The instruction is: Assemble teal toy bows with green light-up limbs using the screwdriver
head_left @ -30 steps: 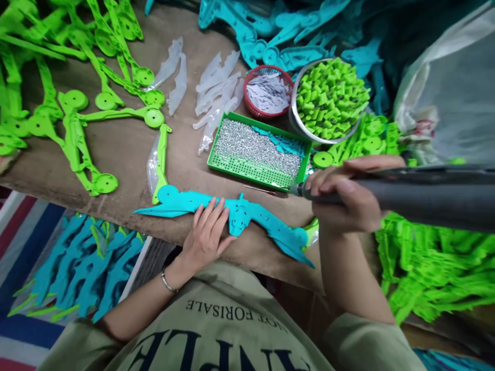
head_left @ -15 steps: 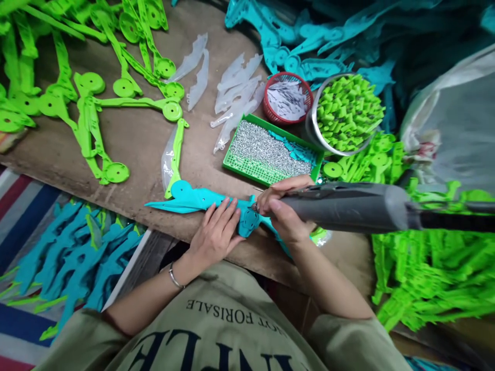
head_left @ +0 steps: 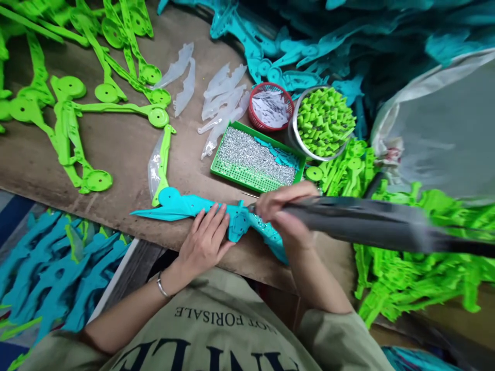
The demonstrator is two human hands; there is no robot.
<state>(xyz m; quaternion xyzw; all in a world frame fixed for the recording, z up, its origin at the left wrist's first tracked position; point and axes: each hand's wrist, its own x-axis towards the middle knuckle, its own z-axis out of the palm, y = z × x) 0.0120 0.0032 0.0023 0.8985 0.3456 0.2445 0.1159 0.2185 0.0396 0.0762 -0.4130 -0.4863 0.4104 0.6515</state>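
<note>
A turquoise plastic bow-shaped piece (head_left: 181,203) lies along the table's near edge. My left hand (head_left: 207,237) rests flat on its middle, fingers stretched over it and thumb at the near side. In my right hand (head_left: 290,208) is a grey electric screwdriver (head_left: 359,224), held nearly level and slightly blurred. Its tip points left toward the joint of the turquoise piece; the right fingers partly hide the tip, so contact cannot be made out. A lime-green arm (head_left: 164,162) with a clear plastic blade (head_left: 154,170) meets the piece's left part.
Behind my hands stand a green tray (head_left: 240,178) of small screws, a red basket (head_left: 253,116) of white pieces and a metal bowl (head_left: 296,131) of lime-green parts. Lime-green parts (head_left: 410,273) pile up at right, turquoise pieces (head_left: 58,273) at lower left. Clear blades (head_left: 224,98) lie on the table (head_left: 127,154).
The screwdriver and my right hand have drawn slightly away from the joint, baring more of the turquoise piece's right part. My left hand stays on the piece. The whole view has shifted a little.
</note>
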